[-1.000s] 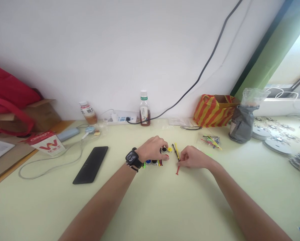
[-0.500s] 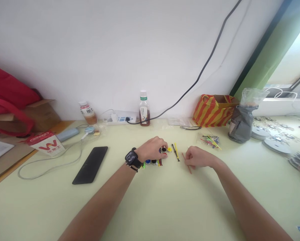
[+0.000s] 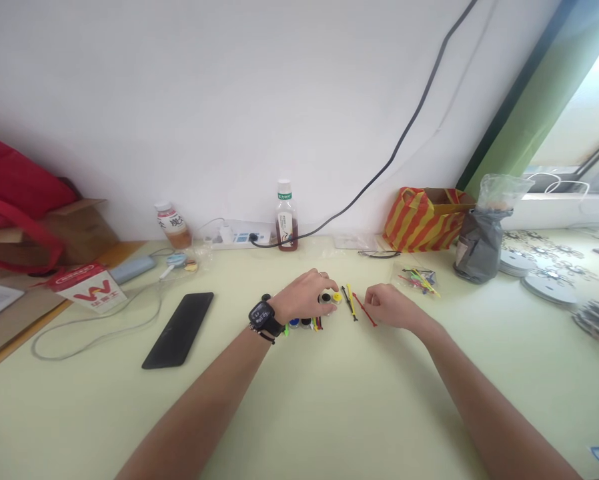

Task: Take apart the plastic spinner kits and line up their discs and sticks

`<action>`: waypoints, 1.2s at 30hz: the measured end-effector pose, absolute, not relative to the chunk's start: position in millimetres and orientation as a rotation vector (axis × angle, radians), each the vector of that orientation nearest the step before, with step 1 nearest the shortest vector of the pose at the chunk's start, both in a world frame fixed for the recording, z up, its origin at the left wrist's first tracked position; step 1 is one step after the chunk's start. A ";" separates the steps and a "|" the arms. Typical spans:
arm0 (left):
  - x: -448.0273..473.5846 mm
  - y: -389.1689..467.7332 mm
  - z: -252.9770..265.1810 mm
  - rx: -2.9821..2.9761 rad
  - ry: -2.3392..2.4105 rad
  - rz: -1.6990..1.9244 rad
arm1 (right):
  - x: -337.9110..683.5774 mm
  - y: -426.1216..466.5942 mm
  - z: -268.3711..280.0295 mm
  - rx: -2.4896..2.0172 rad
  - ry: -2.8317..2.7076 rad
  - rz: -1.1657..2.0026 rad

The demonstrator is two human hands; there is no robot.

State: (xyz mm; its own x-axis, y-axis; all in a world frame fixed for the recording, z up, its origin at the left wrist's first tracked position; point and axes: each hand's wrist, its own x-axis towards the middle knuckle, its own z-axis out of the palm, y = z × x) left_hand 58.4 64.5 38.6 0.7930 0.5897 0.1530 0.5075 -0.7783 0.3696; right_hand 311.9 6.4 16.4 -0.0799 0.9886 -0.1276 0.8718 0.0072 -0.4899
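My left hand (image 3: 309,297), with a black watch on the wrist, curls its thumb and fingers round a small round black-and-white piece (image 3: 325,298). A yellow round piece (image 3: 337,298) sits at its fingertips. Under the palm, partly hidden, are a blue round piece (image 3: 294,323), a black one (image 3: 306,323) and some coloured slim parts. My right hand (image 3: 383,305) pinches a thin red arrow-shaped pointer (image 3: 364,310) at the table surface. Between the hands lie a yellow pointer (image 3: 350,300) and a black pointer (image 3: 347,297), side by side and slanted.
A clear bag of coloured pointers (image 3: 419,281) lies to the right. Behind stand a bottle (image 3: 287,223), a power strip (image 3: 247,237) and a striped bag (image 3: 422,220). A black slab (image 3: 178,330) lies left. Stacked discs (image 3: 549,288) and a grey bag (image 3: 479,247) are at right.
My right hand has moved slightly away and left, bringing the red pointer beside the yellow and black ones, at a similar slant. My left hand stays nearly in place.
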 end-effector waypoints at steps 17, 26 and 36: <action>54.9 69.3 42.1 2.605 0.875 0.487 | 357.8 6.8 30.8 -2.179 -2.123 0.402; 67.6 54.6 62.7 2.259 0.666 0.550 | 315.2 1.2 38.2 -1.491 -1.691 1.015; 80.7 43.4 60.3 2.148 0.559 0.664 | 280.7 -5.2 33.4 -1.118 -1.585 1.292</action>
